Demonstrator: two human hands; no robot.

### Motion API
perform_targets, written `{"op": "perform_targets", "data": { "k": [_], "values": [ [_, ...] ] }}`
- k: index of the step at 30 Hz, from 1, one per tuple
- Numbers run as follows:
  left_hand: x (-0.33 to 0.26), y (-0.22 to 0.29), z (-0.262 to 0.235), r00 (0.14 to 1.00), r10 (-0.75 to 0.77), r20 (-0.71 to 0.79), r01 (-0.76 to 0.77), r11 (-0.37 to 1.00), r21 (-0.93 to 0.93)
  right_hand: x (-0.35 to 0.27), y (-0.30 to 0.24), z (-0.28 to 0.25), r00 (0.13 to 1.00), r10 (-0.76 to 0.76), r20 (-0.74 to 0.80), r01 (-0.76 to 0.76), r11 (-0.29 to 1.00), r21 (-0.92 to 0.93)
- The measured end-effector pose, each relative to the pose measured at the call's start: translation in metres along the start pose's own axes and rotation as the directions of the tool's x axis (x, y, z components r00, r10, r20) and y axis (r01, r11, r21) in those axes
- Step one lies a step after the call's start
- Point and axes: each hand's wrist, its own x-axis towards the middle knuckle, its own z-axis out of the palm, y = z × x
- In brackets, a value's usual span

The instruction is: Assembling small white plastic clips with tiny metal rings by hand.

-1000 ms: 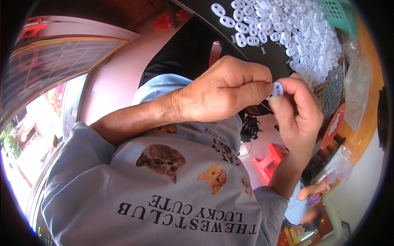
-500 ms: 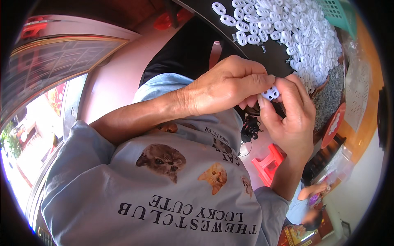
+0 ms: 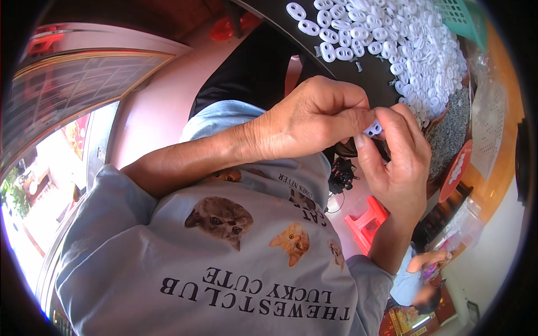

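Observation:
A small white plastic piece with holes [image 3: 374,129] is pinched between the thumb and forefinger of my right hand [image 3: 397,159]. My left hand [image 3: 314,116] is closed, its thumb and forefinger pressed together right against that piece. Whatever the left fingertips hold is hidden. Beyond both hands, a large heap of white oval two-hole plastic pieces [image 3: 417,47] covers much of the dark tabletop [image 3: 370,73]. A few tiny metal springs [image 3: 358,66] lie by the near edge of the heap.
A green plastic basket [image 3: 465,21] stands behind the heap at the far right. Right of my right hand is a red disc-shaped dish with white bits [image 3: 455,171]. A red stool [image 3: 367,221] is on the floor below. Another person [image 3: 414,280] sits at the lower right.
My left thumb and fingertips have shifted slightly right over the white piece, and less of it shows. My right hand stays nearly in place.

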Motion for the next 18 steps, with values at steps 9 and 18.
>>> {"op": "perform_targets", "data": {
  "k": [9,18],
  "values": [
    [0.0032,-0.0009,-0.0049,0.998,-0.011,0.055,-0.005,0.958,0.288,-0.0038,-0.0042,-0.0013,0.997,0.014,0.077,-0.010,0.999,-0.054],
    [0.0003,0.0041,-0.0021,0.996,-0.077,0.045,0.076,0.997,0.023,-0.0048,-0.0077,0.0007,0.995,0.088,0.048,-0.088,0.996,0.014]
  ]
}}
